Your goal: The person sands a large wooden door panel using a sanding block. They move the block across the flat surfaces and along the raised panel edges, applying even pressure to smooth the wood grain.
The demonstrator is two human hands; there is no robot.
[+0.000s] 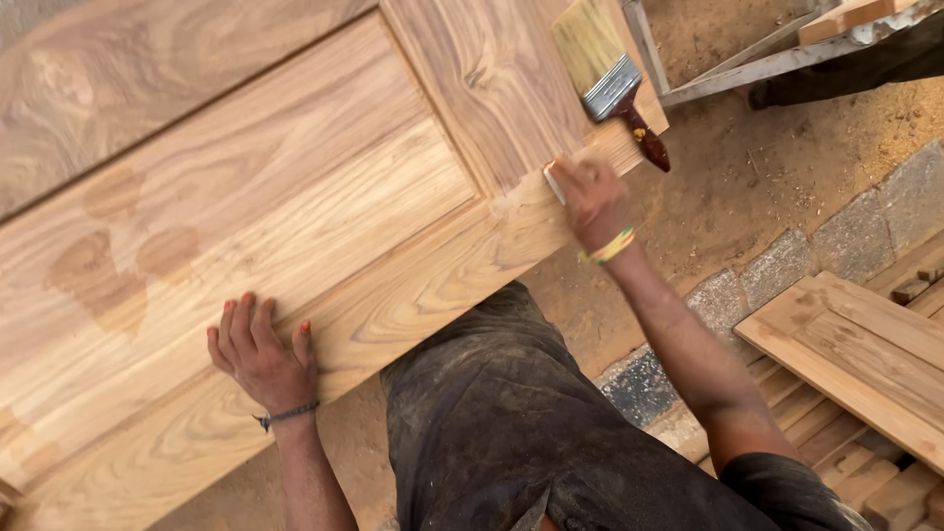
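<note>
On a panelled wooden door (pixel 295 197) laid flat, seen from above by the head camera. The left hand (pixel 264 356) lies palm down on the near rail, fingers (pixel 236 324) slightly spread and flat against the wood, probably to steady the door while the other hand works. The right hand (pixel 588 197) is closed around a small pale block (pixel 555 181), likely sanding paper or a pad, and presses it against the corner of the door where rail meets stile; pale dust marks the wood just beside it. How the fingers sit under the block cannot be told. A flat brush (pixel 605 74) with pale bristles, metal ferrule and dark handle rests on the door just beyond the right hand, within easy reach, touched by neither hand. Darker damp-looking patches (pixel 108 265) show on the panel to the left. Beside the door: a sawdust-strewn floor (pixel 747 177), a line of stone kerb blocks (pixel 787 265), and stacked planks (pixel 855 364) at right.
</note>
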